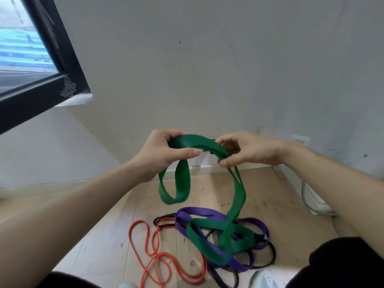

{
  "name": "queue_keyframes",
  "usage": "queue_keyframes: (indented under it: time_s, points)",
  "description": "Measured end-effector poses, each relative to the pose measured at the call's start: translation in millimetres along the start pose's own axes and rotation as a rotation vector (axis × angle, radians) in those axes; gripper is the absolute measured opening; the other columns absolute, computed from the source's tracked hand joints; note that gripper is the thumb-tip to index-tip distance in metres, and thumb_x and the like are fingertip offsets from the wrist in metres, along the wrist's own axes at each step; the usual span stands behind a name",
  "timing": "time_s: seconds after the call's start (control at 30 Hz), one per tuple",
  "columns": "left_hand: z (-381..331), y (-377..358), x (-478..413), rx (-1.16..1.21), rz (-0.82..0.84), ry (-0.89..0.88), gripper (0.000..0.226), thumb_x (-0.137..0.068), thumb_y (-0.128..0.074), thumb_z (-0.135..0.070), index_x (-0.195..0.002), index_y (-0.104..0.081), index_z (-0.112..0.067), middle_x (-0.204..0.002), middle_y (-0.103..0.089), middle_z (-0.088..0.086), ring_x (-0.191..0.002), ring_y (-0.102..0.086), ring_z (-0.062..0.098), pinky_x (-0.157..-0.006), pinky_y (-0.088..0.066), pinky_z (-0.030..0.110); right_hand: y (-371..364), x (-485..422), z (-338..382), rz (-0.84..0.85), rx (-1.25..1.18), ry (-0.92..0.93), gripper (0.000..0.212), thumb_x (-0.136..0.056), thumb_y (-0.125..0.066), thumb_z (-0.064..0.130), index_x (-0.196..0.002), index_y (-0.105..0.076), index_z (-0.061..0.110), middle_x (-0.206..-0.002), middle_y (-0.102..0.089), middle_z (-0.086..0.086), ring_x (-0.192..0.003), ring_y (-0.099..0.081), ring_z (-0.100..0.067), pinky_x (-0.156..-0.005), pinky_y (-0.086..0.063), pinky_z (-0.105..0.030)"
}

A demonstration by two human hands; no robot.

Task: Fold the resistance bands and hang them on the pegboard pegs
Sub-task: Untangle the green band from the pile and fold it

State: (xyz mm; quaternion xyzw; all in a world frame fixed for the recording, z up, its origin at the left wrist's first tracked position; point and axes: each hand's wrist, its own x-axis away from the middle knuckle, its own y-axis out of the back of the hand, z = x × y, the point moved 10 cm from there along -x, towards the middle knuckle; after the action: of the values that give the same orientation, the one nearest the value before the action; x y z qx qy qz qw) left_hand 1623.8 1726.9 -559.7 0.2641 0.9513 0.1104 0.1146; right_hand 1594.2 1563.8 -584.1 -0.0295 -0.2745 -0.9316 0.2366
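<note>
Two hands: both are up in front of me, and both hold the same green band.
Left: my left hand has its fingers curled round the folded top of the band, with the thumb pressed on it. One loop hangs down under this hand.
Right: my right hand pinches the band between thumb and fingers, close beside the left one. The fingers are bent, not flat.
Band I hold: the top is in the air, in front of the wall. A long part drops from my right hand to the floor.
Pile: the low end of the green lies on top of the purple band, out from the wall edge of the floor and between my knees. A black band is under them. The orange band lies just to the left, touching the pile.
Pegs: I cannot see the pegboard from here.
Might go wrong: I think the green end is mixed up with the purple. If I pull up fast, the purple could come too, or make a knot.
Also: the band is springy. If my pinch gets loose, the fold could pop open and I would have to start again.
</note>
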Motion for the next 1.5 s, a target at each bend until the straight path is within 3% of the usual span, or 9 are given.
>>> queue_keyframes:
  time_s: [0.1,0.23,0.4,0.67,0.97,1.1,1.23,1.37,1.5]
  points:
    - [-4,-8,0,-0.001,0.028,-0.007,0.022,-0.08,-0.083,-0.01,-0.101,-0.076,-0.011,-0.075,-0.074,-0.008,-0.071,-0.067,0.006,-0.069,-0.051,0.018,-19,-5,10,0.054,0.011,0.039,0.062,-0.081,-0.083,0.019,-0.137,-0.055,0.024,-0.121,-0.069,-0.006,-0.116,-0.065,-0.019,-0.099,-0.053,-0.038]
    - [-5,-10,1,0.036,0.061,-0.005,0.027,-0.08,-0.081,-0.009,-0.106,-0.075,-0.005,-0.097,-0.078,0.015,-0.086,-0.073,0.021,-0.08,-0.058,0.031,-13,-9,41,-0.139,-0.09,0.207,0.071,-0.08,-0.083,0.012,-0.143,-0.049,0.021,-0.129,-0.066,0.0,-0.12,-0.063,-0.012,-0.102,-0.051,-0.028]
    - [-3,-12,1,0.052,0.076,0.008,0.025,-0.08,-0.08,-0.005,-0.105,-0.075,-0.003,-0.088,-0.078,0.007,-0.079,-0.073,0.015,-0.073,-0.054,0.023,-8,-10,50,-0.267,0.239,0.237,0.087,-0.075,-0.087,0.034,-0.149,-0.041,0.038,-0.129,-0.061,0.011,-0.121,-0.058,-0.005,-0.107,-0.046,-0.028]
    - [4,-3,0,-0.025,0.025,0.022,0.027,-0.074,-0.087,-0.011,-0.098,-0.077,-0.005,-0.088,-0.078,0.011,-0.08,-0.073,0.018,-0.074,-0.054,0.027,-16,-12,58,-0.239,0.291,0.287,0.069,-0.083,-0.081,0.029,-0.145,-0.05,0.029,-0.082,-0.066,-0.002,-0.076,-0.064,-0.014,-0.073,-0.056,-0.031]
    - [19,15,-3,-0.018,-0.009,0.094,0.045,-0.064,-0.086,-0.03,-0.104,-0.073,-0.013,-0.096,-0.079,0.004,-0.091,-0.076,0.021,-0.084,-0.059,0.034,1,-5,54,-0.332,0.199,0.324,0.042,-0.088,-0.076,0.018,-0.13,-0.067,0.017,-0.116,-0.072,0.01,-0.103,-0.066,0.006,-0.09,-0.047,-0.011]
    - [38,26,0,-0.125,0.006,0.147,0.051,-0.073,-0.083,-0.032,-0.119,-0.068,-0.018,-0.112,-0.076,0.0,-0.101,-0.074,0.015,-0.095,-0.058,0.035,26,2,41,-0.49,0.194,0.268,0.033,-0.088,-0.076,0.021,-0.121,-0.073,0.019,-0.097,-0.075,0.012,-0.087,-0.07,-0.004,-0.079,-0.055,-0.021]
    - [67,25,7,-0.35,0.047,0.258,0.047,-0.085,-0.078,-0.039,-0.127,-0.064,-0.024,-0.114,-0.071,-0.006,-0.099,-0.071,0.012,-0.088,-0.06,0.033,42,9,37,-0.576,0.15,0.259,0.031,-0.089,-0.075,0.016,-0.12,-0.074,0.013,-0.095,-0.075,0.005,-0.071,-0.066,0.002,-0.063,-0.049,-0.011]
    - [89,12,11,-0.273,0.071,0.385,0.04,-0.09,-0.071,-0.044,-0.121,-0.062,-0.022,-0.108,-0.074,0.001,-0.092,-0.074,0.019,-0.08,-0.063,0.034,49,15,34,-0.633,0.109,0.265,0.032,-0.09,-0.074,0.012,-0.122,-0.072,0.008,-0.087,-0.069,0.013,-0.066,-0.063,0.008,-0.064,-0.046,-0.006]
    - [83,14,4,-0.06,-0.06,0.359,0.039,-0.093,-0.071,-0.023,-0.127,-0.059,-0.008,-0.104,-0.076,0.012,-0.077,-0.075,0.022,-0.071,-0.064,0.03,55,17,31,-0.66,0.132,0.249,0.033,-0.09,-0.074,0.016,-0.123,-0.071,0.014,-0.08,-0.067,0.014,-0.063,-0.062,0.003,-0.062,-0.048,-0.01]
